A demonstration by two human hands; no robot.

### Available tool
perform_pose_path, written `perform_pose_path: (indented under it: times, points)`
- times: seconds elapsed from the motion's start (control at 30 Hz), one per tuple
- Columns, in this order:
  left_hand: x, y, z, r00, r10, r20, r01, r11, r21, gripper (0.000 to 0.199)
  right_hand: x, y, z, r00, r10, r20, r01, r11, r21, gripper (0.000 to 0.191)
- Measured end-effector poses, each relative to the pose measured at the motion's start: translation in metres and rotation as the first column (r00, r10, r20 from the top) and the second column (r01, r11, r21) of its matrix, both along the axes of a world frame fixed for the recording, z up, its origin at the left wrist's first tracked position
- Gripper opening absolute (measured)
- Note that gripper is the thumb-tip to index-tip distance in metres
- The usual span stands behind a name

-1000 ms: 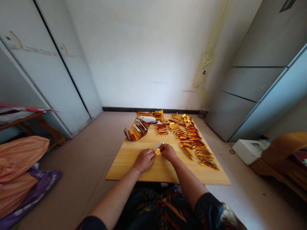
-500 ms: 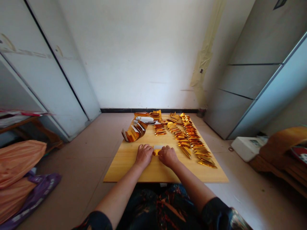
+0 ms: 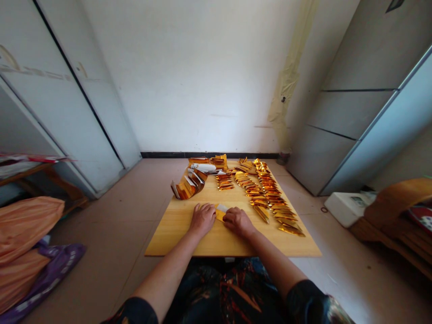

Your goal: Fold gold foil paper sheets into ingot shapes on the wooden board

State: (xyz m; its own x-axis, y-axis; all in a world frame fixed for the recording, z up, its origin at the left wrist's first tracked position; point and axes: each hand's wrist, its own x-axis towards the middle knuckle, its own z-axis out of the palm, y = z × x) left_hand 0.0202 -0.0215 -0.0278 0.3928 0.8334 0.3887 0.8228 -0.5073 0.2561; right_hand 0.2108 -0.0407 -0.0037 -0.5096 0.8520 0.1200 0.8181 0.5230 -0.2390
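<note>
A small sheet of gold foil paper (image 3: pixel 220 215) with a pale whitish part lies on the wooden table between my hands, partly folded and slightly turned. My left hand (image 3: pixel 203 218) is at its left edge, fingers curled and the thumb side gripping the paper. At the right edge, my right hand (image 3: pixel 239 221) pinches it with bent fingers; the fingertips are partly hidden. Farther right lie rows of folded gold paper pieces (image 3: pixel 259 201), and a short stack of folded gold pieces (image 3: pixel 224 182) sits straight ahead.
A curved pile of loose gold sheets (image 3: pixel 189 185) lies at the table's left, near a white roll-like object (image 3: pixel 203 168). The wooden table (image 3: pixel 175 243) ends close to my lap. A wall stands beyond, with a grey fridge (image 3: pixel 337 135) to the right and orange bags (image 3: pixel 30 225) left.
The paper between my hands has turned, its right side now lower and its fold slanted. My right hand has shifted slightly; the surrounding piles stay put.
</note>
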Motion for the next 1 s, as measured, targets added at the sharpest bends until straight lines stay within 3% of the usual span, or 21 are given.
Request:
perform_pose_path:
  times: [0.13, 0.37, 0.57, 0.73, 1.0]
  points:
    - [0.0, 0.0, -0.001, 0.999, 0.007, -0.035, -0.007, 1.0, 0.0, 0.016, -0.005, 0.0, -0.007, 0.995, -0.017, 0.103, 0.008, 0.996, 0.092, 0.022]
    - [-0.002, 0.002, 0.001, 0.996, -0.04, -0.075, 0.046, 0.995, 0.083, 0.014, -0.007, -0.003, -0.017, 0.973, 0.044, 0.225, -0.105, 0.957, 0.27, 0.023]
    - [-0.003, 0.006, 0.002, 0.992, -0.096, -0.081, 0.096, 0.995, -0.002, 0.013, -0.009, -0.003, -0.01, 0.973, 0.016, 0.229, -0.076, 0.963, 0.259, 0.021]
    - [-0.005, 0.002, 0.008, 0.991, -0.109, -0.081, 0.109, 0.994, 0.002, 0.013, -0.009, 0.001, -0.006, 0.955, 0.074, 0.288, -0.139, 0.967, 0.212, 0.021]
    - [0.0, -0.007, 0.014, 0.976, -0.083, -0.2, 0.094, 0.994, 0.049, 0.009, -0.007, 0.008, -0.02, 0.972, -0.006, 0.234, -0.045, 0.976, 0.214, 0.021]
